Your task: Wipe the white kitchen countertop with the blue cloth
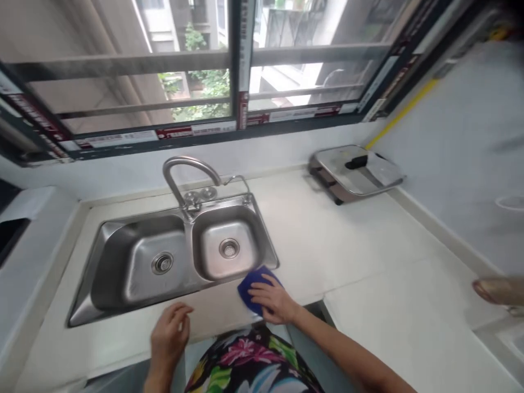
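My right hand (pixel 272 299) presses down on a folded blue cloth (pixel 254 289), its fingers spread across the top. The cloth lies on the white countertop (pixel 368 256), against the front right corner of a stainless steel double sink (pixel 184 293). My left hand (pixel 170 338) hovers at the counter's front edge, close to the sink's rim, its fingers loosely curled around nothing. A curved steel faucet (pixel 192 174) rises behind the basins.
A metal-lidded electric pan (pixel 356 173) stands at the back right of the counter. Behind the sink is a barred window (pixel 241 65). A blurred tan object (pixel 499 292) sticks in at the right edge. A dark appliance (pixel 10 234) sits at the far left.
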Tool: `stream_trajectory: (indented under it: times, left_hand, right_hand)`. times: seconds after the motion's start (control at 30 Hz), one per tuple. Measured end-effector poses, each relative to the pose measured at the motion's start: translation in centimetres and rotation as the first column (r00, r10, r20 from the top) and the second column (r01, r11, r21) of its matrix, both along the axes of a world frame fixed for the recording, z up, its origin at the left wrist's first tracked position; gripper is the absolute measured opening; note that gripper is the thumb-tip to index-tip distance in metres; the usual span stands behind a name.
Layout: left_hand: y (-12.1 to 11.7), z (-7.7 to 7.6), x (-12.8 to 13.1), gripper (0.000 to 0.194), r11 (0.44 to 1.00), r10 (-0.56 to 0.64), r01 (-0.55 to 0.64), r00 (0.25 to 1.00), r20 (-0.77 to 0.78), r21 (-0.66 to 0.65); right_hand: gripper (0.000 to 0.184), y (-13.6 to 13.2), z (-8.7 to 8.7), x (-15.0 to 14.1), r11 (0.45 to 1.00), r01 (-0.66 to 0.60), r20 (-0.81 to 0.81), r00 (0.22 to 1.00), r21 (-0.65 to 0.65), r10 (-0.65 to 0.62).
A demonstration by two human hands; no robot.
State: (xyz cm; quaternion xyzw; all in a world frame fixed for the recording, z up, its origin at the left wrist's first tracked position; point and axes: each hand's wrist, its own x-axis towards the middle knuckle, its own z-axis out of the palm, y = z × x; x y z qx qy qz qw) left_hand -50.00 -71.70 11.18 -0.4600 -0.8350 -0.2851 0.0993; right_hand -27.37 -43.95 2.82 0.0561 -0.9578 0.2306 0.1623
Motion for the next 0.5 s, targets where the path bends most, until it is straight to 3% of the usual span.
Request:
stream_trajectory:
  times: [0.1,0.23,0.37,0.5]
  left_hand:
    - [5.3,-2.8,1.7,0.027,0.959,-0.228,0.246,0.964,0.136,-0.14]
    - [7.9,-5.3,2.5,0.028,0.941,-0.243,0.285,0.944,0.222,-0.184]
    - [6.5,-6.3,1.6,0.031,0.981,-0.086,0.126,0.964,0.253,-0.147]
    - [3.4,-7.2,1.6,0.033,0.965,0.237,-0.191,0.926,0.294,-0.178]
  right_hand:
    - [0.05,3.5,0.7,5.6,0.982,0.184,0.044,0.982,0.043,-0.186]
    - [0.047,7.3,0.8,12.0,0.877,0.463,0.117,0.871,0.132,-0.477]
    - [0.048,9.7,0.5,14.9,0.699,0.664,0.141,0.691,0.266,-0.709]
    - [0.057,11.2,0.2,13.4,0.576,0.735,0.169,0.556,0.359,-0.814]
